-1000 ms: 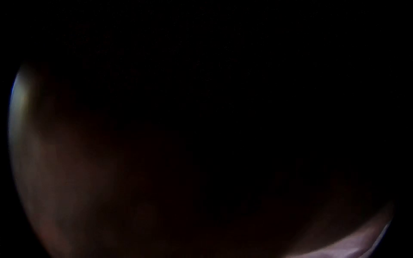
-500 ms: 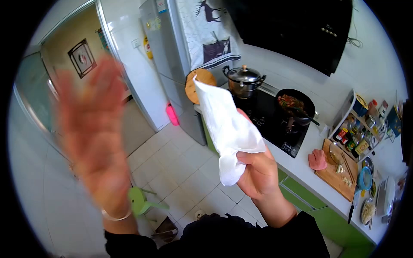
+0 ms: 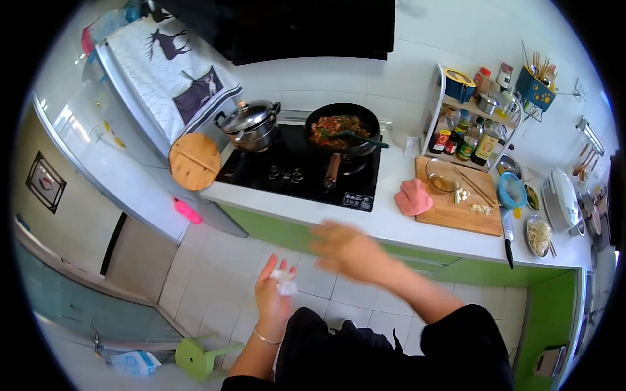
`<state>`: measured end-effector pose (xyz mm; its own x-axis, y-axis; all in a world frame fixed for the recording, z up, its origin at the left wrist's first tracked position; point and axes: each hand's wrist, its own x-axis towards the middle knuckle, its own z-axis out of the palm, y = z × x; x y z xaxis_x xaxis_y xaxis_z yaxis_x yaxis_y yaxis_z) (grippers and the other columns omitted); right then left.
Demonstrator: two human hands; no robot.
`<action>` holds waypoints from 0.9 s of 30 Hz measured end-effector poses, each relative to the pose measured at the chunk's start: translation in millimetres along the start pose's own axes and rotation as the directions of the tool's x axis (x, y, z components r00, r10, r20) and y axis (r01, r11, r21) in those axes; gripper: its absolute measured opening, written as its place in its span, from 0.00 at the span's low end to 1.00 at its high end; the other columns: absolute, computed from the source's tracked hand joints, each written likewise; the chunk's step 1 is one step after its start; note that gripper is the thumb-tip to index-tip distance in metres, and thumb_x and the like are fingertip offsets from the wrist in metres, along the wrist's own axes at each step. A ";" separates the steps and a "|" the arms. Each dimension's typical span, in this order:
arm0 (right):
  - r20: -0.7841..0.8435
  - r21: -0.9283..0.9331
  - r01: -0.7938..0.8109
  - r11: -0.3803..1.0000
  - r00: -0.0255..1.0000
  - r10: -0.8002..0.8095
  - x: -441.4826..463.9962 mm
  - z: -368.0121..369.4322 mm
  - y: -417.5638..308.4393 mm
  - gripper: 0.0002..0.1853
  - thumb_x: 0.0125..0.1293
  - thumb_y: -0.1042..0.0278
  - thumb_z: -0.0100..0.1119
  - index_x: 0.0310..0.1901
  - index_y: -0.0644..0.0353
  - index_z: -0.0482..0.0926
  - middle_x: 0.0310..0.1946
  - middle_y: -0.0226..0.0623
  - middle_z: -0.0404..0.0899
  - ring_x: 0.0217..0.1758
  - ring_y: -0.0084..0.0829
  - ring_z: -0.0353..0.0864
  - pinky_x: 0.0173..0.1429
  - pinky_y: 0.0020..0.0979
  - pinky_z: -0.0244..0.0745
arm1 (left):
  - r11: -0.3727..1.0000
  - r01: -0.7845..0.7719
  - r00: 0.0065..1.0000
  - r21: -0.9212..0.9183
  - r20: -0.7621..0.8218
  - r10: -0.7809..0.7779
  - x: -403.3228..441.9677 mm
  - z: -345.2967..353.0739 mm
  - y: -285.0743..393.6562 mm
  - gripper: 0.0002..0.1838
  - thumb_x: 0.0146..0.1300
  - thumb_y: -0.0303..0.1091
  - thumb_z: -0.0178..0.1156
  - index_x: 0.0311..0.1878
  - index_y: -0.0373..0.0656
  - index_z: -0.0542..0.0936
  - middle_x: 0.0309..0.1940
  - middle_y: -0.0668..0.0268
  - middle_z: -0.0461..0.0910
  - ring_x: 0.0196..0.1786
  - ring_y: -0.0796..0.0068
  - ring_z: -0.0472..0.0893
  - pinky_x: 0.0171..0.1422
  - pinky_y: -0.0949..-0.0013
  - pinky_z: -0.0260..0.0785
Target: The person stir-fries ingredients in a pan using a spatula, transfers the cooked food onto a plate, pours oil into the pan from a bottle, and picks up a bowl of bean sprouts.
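Observation:
My left hand (image 3: 272, 300), with a bracelet at the wrist, is held palm up over the floor with its fingers apart. A small crumpled white tissue (image 3: 284, 283) lies on its palm and fingers. To its right, my right hand (image 3: 349, 251) is blurred by motion in front of the counter's edge, and no object shows in it. Beyond the hands, a black pan (image 3: 375, 124) of cooked food with a dark green spatula (image 3: 365, 139) sits on the black stove (image 3: 293, 189), beside a lidded steel pot (image 3: 251, 138).
On the white counter (image 3: 391, 228) are a pink cloth (image 3: 413, 197), a cutting board (image 3: 456, 218) with a glass bowl and chopped garlic, a knife (image 3: 508, 238), and a bottle rack (image 3: 471, 104). A green stool (image 3: 192, 358) stands at lower left.
The view has turned towards the stove and counter. The tissue, spread out in my right hand before, is now crumpled on my left hand. My left hand has lowered.

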<state>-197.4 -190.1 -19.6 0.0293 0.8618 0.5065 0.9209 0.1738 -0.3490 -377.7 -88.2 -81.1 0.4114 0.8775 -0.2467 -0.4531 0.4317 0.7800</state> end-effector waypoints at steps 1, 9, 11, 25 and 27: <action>-0.039 -0.127 -0.034 0.991 0.999 0.029 0.8 -16.6 36.7 0.18 0.51 0.63 0.63 0.44 0.60 0.79 0.53 0.43 0.74 0.58 0.45 0.71 0.62 0.41 0.66 | 1.000 0.014 1.000 -0.005 0.004 -0.014 9.9 -13.4 -9.5 0.18 0.57 0.20 0.39 0.49 0.33 0.72 0.49 0.54 0.71 0.46 0.67 0.76 0.46 0.67 0.76; -0.050 -0.625 -0.478 0.618 0.814 0.578 46.8 -52.3 281.9 0.16 0.55 0.59 0.59 0.43 0.57 0.74 0.41 0.40 0.77 0.46 0.42 0.77 0.46 0.40 0.74 | 0.926 0.376 0.907 0.034 0.191 -0.375 112.0 36.4 -25.0 0.04 0.59 0.28 0.52 0.34 0.41 0.75 0.16 0.69 0.69 0.16 0.82 0.63 0.19 0.80 0.53; 0.107 -0.595 -0.505 0.626 0.722 0.684 46.7 -42.1 334.8 0.22 0.55 0.61 0.58 0.51 0.59 0.69 0.41 0.47 0.77 0.46 0.47 0.78 0.46 0.43 0.75 | 0.941 0.301 0.918 0.154 0.222 -0.329 153.8 56.1 -67.6 0.07 0.59 0.34 0.55 0.36 0.42 0.76 0.18 0.69 0.71 0.17 0.81 0.65 0.19 0.80 0.54; 0.376 -0.753 -0.323 0.573 0.504 0.778 185.3 -107.6 428.1 0.12 0.56 0.65 0.52 0.37 0.59 0.82 0.32 0.45 0.81 0.37 0.48 0.80 0.43 0.44 0.73 | 0.755 0.563 0.659 0.337 0.368 -0.656 196.1 185.8 -133.1 0.19 0.52 0.26 0.59 0.49 0.36 0.70 0.24 0.64 0.75 0.22 0.74 0.75 0.29 0.72 0.70; 0.380 -0.729 -0.354 0.586 0.503 0.776 202.5 -94.4 430.7 0.12 0.55 0.65 0.53 0.37 0.59 0.82 0.31 0.44 0.82 0.36 0.48 0.80 0.42 0.43 0.74 | 0.744 0.558 0.645 0.367 0.373 -0.667 198.9 183.8 -129.1 0.18 0.53 0.26 0.58 0.48 0.36 0.71 0.21 0.65 0.73 0.22 0.76 0.74 0.28 0.74 0.69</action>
<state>241.8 14.3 7.1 0.5820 0.7492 -0.3161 0.8126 -0.5508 0.1906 -92.0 -7.9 -125.1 0.8624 0.2001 -0.4649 0.1825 0.7339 0.6543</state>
